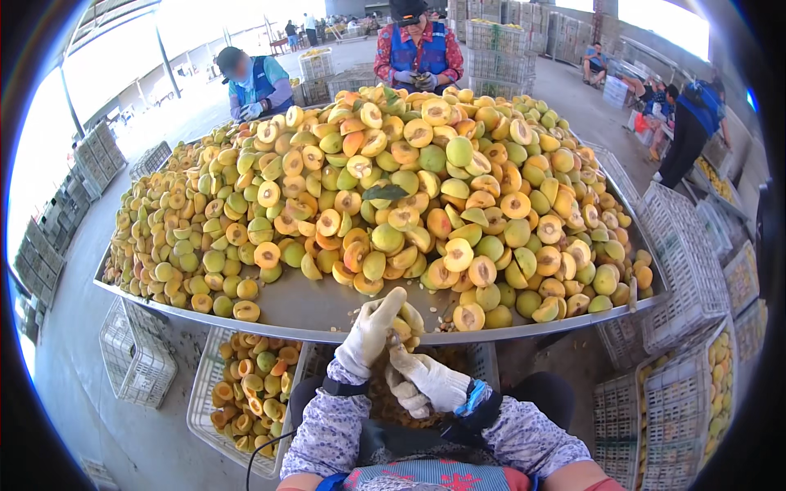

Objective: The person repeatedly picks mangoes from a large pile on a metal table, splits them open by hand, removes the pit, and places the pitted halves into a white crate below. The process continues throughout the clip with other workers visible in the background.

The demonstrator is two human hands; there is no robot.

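My gloved left hand [376, 331] is closed around a yellow peach half [405, 322] at the near edge of the metal table. My gloved right hand [427, 380] meets it just below, its fingers closed against the fruit on what may be a small tool; the grip hides most of it. A large heap of halved peaches [393, 184], many showing their pits, covers much of the table [307, 307]. Below the table on the left, a white plastic crate [206, 393] holds hollowed halves [255, 386]. Under my hands lies a darker pile, partly hidden.
Two co-workers in blue vests [420, 49] [261, 86] work at the table's far side. Stacked plastic crates [684, 264] crowd the right, some with fruit. Another crate [138, 356] stands at the left. The table's raised metal rim [295, 328] runs before me.
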